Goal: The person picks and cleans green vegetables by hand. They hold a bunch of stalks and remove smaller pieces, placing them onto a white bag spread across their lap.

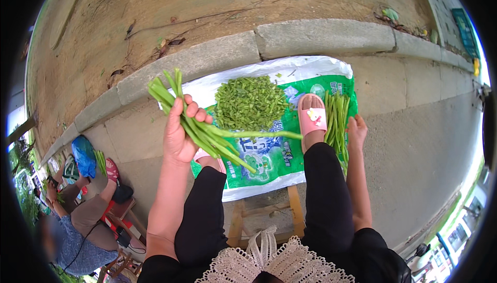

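Observation:
My left hand (181,130) is closed around a bunch of long green vegetable stems (207,133), held up over the left side of a green and white plastic sack (282,172). The stems fan out above the fist, and their other ends point down to the right. A heap of chopped greens (251,103) lies on the sack's middle. At the sack's right edge rests a bundle of uncut stems (337,120). My right hand (356,132) is just right of that bundle, its fingers loosely bent and apart, with nothing visible in them.
My feet in pink slippers (312,115) stand on the sack, beside the heap. A wooden stool (295,210) is below me. Beyond the sack runs a stone kerb (326,37) with bare soil behind. At left sits another person (85,241), near a blue plastic bag (84,156).

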Demonstrator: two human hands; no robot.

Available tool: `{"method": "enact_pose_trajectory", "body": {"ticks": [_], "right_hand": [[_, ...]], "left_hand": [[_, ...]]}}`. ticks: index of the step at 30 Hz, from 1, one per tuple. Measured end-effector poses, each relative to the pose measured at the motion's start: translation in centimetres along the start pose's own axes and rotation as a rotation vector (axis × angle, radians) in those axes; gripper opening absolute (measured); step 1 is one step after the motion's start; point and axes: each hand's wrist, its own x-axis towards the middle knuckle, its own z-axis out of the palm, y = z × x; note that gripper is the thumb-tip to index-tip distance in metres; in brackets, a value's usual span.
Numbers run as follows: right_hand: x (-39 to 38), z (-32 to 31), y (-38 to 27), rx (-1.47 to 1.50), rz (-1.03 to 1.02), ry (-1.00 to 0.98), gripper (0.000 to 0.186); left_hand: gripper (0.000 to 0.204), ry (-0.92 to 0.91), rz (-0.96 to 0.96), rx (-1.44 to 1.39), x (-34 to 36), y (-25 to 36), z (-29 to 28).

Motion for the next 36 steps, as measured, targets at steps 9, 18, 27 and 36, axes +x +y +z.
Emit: {"method": "enact_pose_trajectory", "body": {"ticks": [9, 18, 27, 36], "right_hand": [[-0.8, 1.1, 0.0, -0.728, -0.208, 0.015, 0.062], [0.6, 0.5, 0.7, -0.798, -0.086, -0.150, 0.076], [0.8, 1.1, 0.7, -0.718, -0.028, -0.217, 0.054], [1.7, 1.2, 5.4, -0.640, -0.209, 0.026, 0.071]], "left_hand": [[0.011, -0.042, 0.035, 0.020, 0.1, -0.6, -0.4], [0.012, 0.076, 0.032, 0.115, 0.2, -0.8, 0.1], [0.013, 0.109, 0.010, 0.163, 0.1, -1.2, 0.3], [0.015, 0.122, 0.001, 0.197, 0.3, -1.6, 0.5]]}}
